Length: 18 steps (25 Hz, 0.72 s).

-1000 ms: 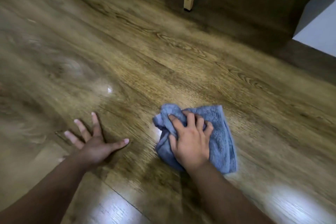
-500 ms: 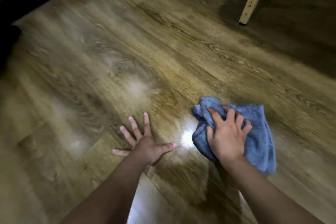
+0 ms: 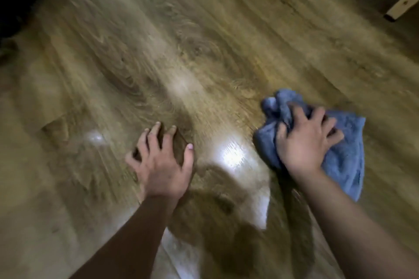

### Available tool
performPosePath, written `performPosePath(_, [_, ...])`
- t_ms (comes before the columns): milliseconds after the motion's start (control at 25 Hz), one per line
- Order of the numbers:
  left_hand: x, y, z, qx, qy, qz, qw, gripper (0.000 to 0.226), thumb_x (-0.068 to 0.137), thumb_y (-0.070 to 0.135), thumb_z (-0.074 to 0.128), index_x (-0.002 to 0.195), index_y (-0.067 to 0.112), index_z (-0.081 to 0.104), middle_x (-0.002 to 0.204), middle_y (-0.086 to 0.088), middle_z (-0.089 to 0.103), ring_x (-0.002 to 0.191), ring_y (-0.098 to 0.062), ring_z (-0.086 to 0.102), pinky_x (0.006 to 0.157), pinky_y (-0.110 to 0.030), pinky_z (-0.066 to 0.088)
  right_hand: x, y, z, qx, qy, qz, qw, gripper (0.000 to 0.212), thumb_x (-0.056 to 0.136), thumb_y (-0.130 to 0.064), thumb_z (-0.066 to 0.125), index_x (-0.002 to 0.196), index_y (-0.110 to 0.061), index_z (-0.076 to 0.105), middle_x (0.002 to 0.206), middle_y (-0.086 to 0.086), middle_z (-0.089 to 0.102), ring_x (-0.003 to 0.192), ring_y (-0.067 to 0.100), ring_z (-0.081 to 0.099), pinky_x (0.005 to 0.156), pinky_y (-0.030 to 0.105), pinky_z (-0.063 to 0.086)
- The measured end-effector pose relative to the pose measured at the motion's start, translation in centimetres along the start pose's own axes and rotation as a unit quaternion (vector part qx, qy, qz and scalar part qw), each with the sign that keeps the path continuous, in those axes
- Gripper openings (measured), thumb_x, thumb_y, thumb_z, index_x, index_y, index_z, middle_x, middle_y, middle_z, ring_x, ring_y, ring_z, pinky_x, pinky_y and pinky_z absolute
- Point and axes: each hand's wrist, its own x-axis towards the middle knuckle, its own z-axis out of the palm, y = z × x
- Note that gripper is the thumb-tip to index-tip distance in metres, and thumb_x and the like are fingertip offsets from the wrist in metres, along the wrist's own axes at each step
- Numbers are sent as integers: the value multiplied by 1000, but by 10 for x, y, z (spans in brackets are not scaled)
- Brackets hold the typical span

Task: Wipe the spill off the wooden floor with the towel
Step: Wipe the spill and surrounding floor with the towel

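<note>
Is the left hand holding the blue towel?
No, the left hand rests bare on the wooden floor, while the right hand grips the blue towel.

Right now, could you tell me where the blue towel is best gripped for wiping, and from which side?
Grip the towel at its bunched upper-left folds, coming from above, as the right hand does: its fingers curl into that thick wad while the flatter part trails to the lower right on the floor. The left hand rests on the floor, away from the towel.

Crumpled blue towel (image 3: pixel 340 156) lies bunched on the glossy wooden floor (image 3: pixel 204 52).
</note>
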Motion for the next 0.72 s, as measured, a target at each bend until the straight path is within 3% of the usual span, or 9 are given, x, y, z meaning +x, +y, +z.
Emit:
performPosePath(120, [6,-6,4,-7,2,0,1000,53,89,58,50,131,27,63,148,-4,51,140,-30,40,103,-58,26,35,-58,9,-4,-28,-30,999,35,87,-37,57,121,-30,58,131,16,44,120,40,38,101,57,27])
performPosePath(280, [3,-5,-2,-7,-39,-5,999,50,86,41,50,133,30,62,152,-3,50,141,-29,39,106,-56,25,-49,-79,-9,-29,-88,-230,969,40,86,-38,60,126,-36,60,132,13,48,115,39,44,96,58,33])
performPosePath(360, [11,-6,-14,-19,-116,-32,993,53,87,31,56,140,35,56,160,3,40,148,-24,30,111,-52,20,-115,-67,-23,-23,-115,-290,950,41,78,-36,69,118,-37,65,122,11,57,103,38,52,87,56,42])
performPosePath(440, [22,-9,-42,-75,-230,-67,968,49,97,30,50,144,41,51,165,10,30,152,-18,19,116,-50,13,-169,-49,-53,-27,-212,-343,915,32,85,-36,63,116,-36,60,120,8,54,102,36,52,84,53,42])
performPosePath(520, [21,-9,-80,-97,-319,-64,941,38,105,40,39,141,43,53,160,10,38,149,-18,25,118,-52,11,-202,-26,-89,-13,-322,-323,890,28,96,-38,48,124,-35,51,127,4,45,113,33,45,91,50,37])
performPosePath(560, [12,-6,-105,-137,-350,-65,925,36,106,46,38,136,40,56,154,9,46,146,-20,33,117,-49,15,-211,-15,-109,4,-344,-287,894,28,98,-38,44,125,-33,50,126,3,43,115,31,42,92,48,36])
performPosePath(640, [-25,5,-154,-296,-399,-96,863,32,104,54,44,121,35,64,133,5,63,130,-20,53,104,-32,33,-213,-6,-149,89,-329,-170,925,23,100,-31,47,121,-24,53,120,5,44,115,32,45,92,46,38])
performPosePath(720, [-66,27,-205,-400,-413,-109,811,30,98,58,55,106,32,66,112,11,71,112,-15,64,86,-17,42,-195,-12,-191,207,-292,-84,930,13,99,-19,54,110,-14,56,110,11,49,107,34,50,90,45,41])
